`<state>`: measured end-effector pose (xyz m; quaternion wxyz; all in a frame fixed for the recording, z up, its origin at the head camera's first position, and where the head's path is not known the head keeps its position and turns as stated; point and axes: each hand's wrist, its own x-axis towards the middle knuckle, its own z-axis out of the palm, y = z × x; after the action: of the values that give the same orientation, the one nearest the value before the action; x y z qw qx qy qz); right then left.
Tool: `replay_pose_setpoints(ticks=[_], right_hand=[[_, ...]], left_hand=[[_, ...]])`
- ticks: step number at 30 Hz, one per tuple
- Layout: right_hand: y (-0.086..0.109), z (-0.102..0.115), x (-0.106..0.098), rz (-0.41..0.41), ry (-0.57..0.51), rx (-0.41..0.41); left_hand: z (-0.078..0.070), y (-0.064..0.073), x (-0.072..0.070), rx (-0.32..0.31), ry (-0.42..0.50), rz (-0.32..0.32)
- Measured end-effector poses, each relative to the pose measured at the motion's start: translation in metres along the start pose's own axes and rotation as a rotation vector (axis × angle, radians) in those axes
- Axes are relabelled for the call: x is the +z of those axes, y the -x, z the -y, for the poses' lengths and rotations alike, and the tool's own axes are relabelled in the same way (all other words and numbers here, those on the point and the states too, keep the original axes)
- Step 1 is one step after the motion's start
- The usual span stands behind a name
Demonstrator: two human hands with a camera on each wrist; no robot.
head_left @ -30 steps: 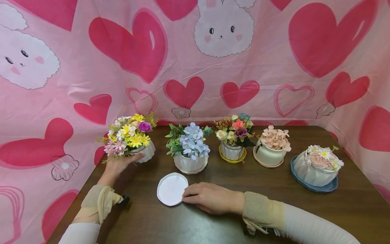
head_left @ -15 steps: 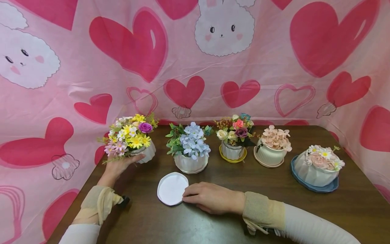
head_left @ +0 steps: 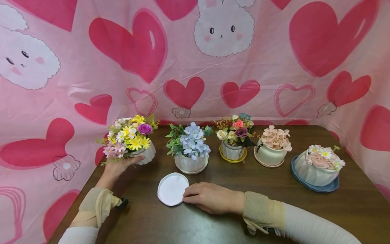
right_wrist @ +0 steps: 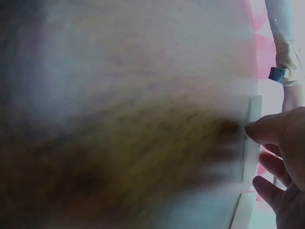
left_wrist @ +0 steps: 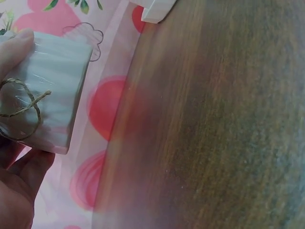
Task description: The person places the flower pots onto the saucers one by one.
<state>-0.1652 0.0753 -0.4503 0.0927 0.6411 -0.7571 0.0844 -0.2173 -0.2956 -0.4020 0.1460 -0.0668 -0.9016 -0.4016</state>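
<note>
At the table's left, my left hand (head_left: 116,169) grips a white fluted flowerpot (head_left: 148,155) of yellow, white, pink and purple blooms. The pot leans a little. In the left wrist view a twine tie (left_wrist: 33,104) shows on its side, the thumb lies on one side and fingers on the other, and a gap separates the pot's base from the table edge. My right hand (head_left: 211,197) pinches the right rim of a white saucer (head_left: 172,189) lying on the table. Thumb (right_wrist: 259,130) and fingers stand on either side of that rim in the right wrist view.
Behind the saucer stands a white pot (head_left: 191,164) of blue flowers. To its right are pots on a yellow saucer (head_left: 233,160), a pale pink saucer (head_left: 268,164) and a blue saucer (head_left: 317,186). A pink heart-print cloth (head_left: 182,64) hangs behind the brown table (head_left: 146,220).
Almost nothing differs. My left forearm has shifted very slightly left, with the flowerpot still in hand. The right hand and the saucer keep their place.
</note>
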Motion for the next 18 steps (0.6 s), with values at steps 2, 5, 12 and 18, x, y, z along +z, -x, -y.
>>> replay_pose_setpoints(ticks=[2,5,12,18], right_hand=[[0.0000,0.0000,-0.0005,0.001,0.000,0.001],[0.0001,0.0001,-0.0012,0.003,-0.003,0.001],[0.0003,-0.0001,-0.0002,-0.009,0.011,-0.005],[0.0006,-0.0002,0.0011,-0.018,0.020,-0.010]], left_hand=[[-0.0004,0.0004,0.0007,-0.005,0.013,0.006],[-0.0009,0.0015,0.0016,0.001,0.027,0.012],[-0.0048,0.0044,0.0020,-0.017,0.001,0.009],[-0.0067,0.0091,0.0023,-0.008,0.023,0.027]])
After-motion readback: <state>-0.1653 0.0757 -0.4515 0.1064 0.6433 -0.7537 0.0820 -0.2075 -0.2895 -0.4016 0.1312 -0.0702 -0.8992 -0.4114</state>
